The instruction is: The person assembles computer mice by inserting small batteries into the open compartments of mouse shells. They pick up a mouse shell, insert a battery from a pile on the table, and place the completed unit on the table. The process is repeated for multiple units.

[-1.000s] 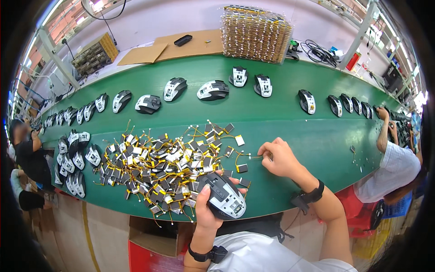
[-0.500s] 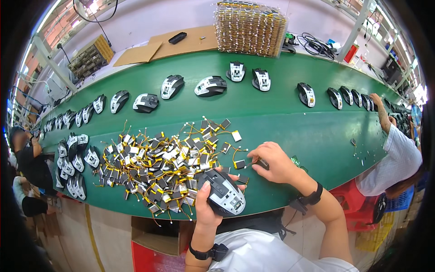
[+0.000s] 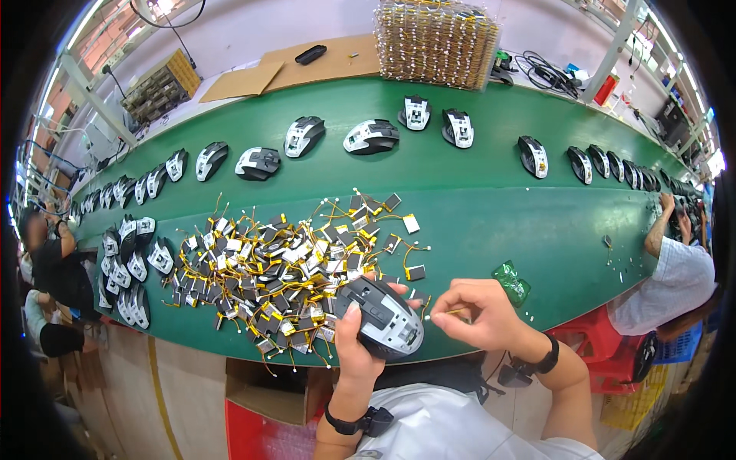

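My left hand (image 3: 355, 346) is closed around a black and grey-white computer mouse (image 3: 391, 326) with its upper shell off, so cut-outs show in its white inner cover. Just right of it, my right hand (image 3: 477, 313) pinches a thin yellowish wire lead (image 3: 458, 311); a small white tip shows by the fingertips. Whatever else lies in the palm is hidden. Left of the held mouse spreads a heap of small flat battery cells (image 3: 268, 268) with yellow and dark leads and white plugs. A single battery (image 3: 415, 273) lies just beyond my hands.
A row of opened mice (image 3: 304, 136) runs along the green bench (image 3: 491, 222). More mice (image 3: 136, 264) cluster at the left. Green crumpled packaging (image 3: 510, 284) lies beyond my right hand. Clear trays of batteries (image 3: 437, 46) stand at the back. Co-workers sit at both ends.
My right hand has drawn back from the loose battery toward the held mouse, now pinching a lead. The view has shifted slightly. The right co-worker's arm has pulled back from the row.
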`<state>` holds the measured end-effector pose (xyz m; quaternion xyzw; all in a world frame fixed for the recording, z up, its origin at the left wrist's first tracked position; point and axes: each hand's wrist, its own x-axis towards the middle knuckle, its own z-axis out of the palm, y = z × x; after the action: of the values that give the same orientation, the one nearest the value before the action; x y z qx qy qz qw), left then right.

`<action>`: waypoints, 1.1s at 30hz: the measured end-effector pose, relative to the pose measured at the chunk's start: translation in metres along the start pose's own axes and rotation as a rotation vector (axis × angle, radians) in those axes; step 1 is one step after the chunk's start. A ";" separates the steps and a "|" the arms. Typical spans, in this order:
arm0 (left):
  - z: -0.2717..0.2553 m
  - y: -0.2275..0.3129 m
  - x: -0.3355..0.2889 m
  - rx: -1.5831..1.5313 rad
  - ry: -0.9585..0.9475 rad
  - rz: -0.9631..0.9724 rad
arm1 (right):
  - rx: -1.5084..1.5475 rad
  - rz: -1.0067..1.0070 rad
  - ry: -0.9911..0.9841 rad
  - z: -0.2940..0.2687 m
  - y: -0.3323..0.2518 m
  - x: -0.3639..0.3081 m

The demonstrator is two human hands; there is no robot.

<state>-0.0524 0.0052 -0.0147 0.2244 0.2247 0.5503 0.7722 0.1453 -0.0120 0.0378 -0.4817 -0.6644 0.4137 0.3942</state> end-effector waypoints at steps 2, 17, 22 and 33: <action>0.003 -0.003 -0.001 0.068 -0.024 0.177 | 0.128 0.100 -0.019 0.005 -0.006 -0.006; 0.024 -0.010 -0.016 0.350 -0.002 0.574 | 0.403 0.375 0.100 0.042 -0.006 -0.010; 0.019 -0.015 -0.012 0.370 -0.050 0.613 | 0.441 0.421 0.088 0.043 0.000 -0.010; 0.020 -0.018 -0.012 0.373 0.028 0.505 | 0.459 0.427 0.094 0.043 0.006 -0.010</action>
<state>-0.0299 -0.0135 -0.0082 0.4034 0.2697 0.6770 0.5533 0.1094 -0.0275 0.0164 -0.5271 -0.4186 0.6036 0.4273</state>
